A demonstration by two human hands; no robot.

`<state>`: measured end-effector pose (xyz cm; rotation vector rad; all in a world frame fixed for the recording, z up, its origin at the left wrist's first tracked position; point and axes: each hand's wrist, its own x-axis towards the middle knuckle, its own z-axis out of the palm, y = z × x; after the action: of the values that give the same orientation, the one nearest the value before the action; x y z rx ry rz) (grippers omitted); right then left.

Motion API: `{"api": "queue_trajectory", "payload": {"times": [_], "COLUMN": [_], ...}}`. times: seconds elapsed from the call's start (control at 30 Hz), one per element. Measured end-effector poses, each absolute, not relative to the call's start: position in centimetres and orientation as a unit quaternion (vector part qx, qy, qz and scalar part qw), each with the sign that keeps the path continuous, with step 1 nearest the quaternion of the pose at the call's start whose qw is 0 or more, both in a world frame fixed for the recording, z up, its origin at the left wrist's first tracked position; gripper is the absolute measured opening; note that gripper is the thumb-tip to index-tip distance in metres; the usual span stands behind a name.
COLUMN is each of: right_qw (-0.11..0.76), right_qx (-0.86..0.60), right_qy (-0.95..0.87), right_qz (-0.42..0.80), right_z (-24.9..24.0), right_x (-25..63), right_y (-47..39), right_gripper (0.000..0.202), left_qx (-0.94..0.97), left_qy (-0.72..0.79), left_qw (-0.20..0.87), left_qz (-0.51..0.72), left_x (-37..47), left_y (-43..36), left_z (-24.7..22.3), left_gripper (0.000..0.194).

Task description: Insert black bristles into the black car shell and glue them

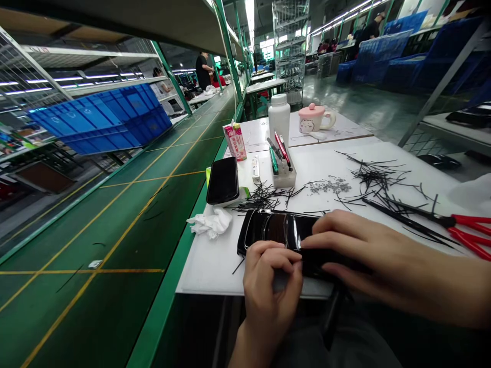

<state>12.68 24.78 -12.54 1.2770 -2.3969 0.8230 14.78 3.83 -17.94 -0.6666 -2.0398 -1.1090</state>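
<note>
A glossy black item (274, 227) with rounded corners and a shiny raised band lies at the front of the white tabletop; its exact kind I cannot make out. My left hand (270, 278) is closed, its thumb and fingertips pinching at the item's near edge. My right hand (356, 250) grips the right part, fingers over the top and thumb underneath, somewhat blurred. Below it hangs a dark strap-like piece (332, 314) past the table edge. Whatever sits between the fingertips is hidden.
Thin black strips (264, 197) and red-handled scissors (460, 225) lie around. Behind are a phone (223, 180), crumpled tissue (210, 223), a pen holder (284, 178), a white bottle (279, 115) and a lidded mug (312, 120). A green conveyor belt (126, 220) runs along the left.
</note>
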Motion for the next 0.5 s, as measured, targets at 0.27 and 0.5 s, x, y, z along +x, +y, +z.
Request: {"api": "queue_trajectory", "payload": {"times": [0.27,0.5], "right_qw": [0.267,0.126], "right_qx": [0.514,0.533], "right_qy": [-0.787,-0.793], "right_qz": [0.215,0.267], "right_z": [-14.7,-13.9], "right_x": [11.5,11.9], "right_y": [23.0,25.7], "right_gripper": [0.019,0.013], "left_qx": [-0.243,-0.240], "left_qy": [-0.788,-0.804], "left_qw": [0.357,0.359], "left_qz": [-0.438,-0.409], "left_x": [14.8,14.8], "left_y": [3.9,4.0], "left_z": [-18.5,-18.5], "left_gripper": [0.030,0.028]}}
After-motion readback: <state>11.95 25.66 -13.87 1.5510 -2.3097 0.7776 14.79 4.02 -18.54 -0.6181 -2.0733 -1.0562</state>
